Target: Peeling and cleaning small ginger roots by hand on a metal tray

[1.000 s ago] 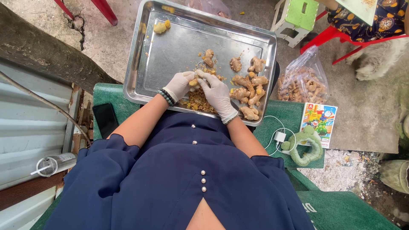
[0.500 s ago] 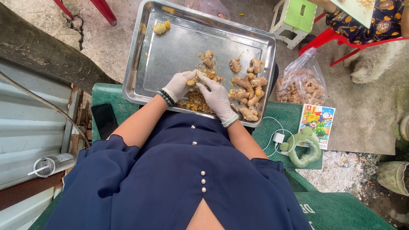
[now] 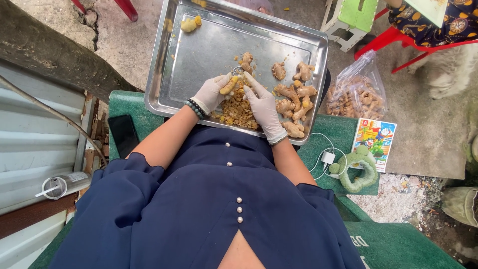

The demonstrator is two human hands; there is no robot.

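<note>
Ginger (image 3: 229,84), knobbly, stiff and likely slick where peeled, sits pinched in the left hand (image 3: 211,93) grip over the tray (image 3: 199,55), right hand (image 3: 261,104) fingers closed beside it.

Green bench (image 3: 343,132) carries steel tray (image 3: 199,55), black phone (image 3: 123,134), booklet (image 3: 374,142).

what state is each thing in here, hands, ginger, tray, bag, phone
left hand: gloved, gripping the ginger piece
right hand: gloved, fingers on the same piece
ginger piece: yellow, largely peeled
unpeeled ginger: brown, heaped at the tray's right side
peelings: piled under the hands
peeled chunks: lying in the tray's far corner
metal tray: upright, mostly bare
plastic bag: holds more ginger
phone: screen dark, lying flat
</note>
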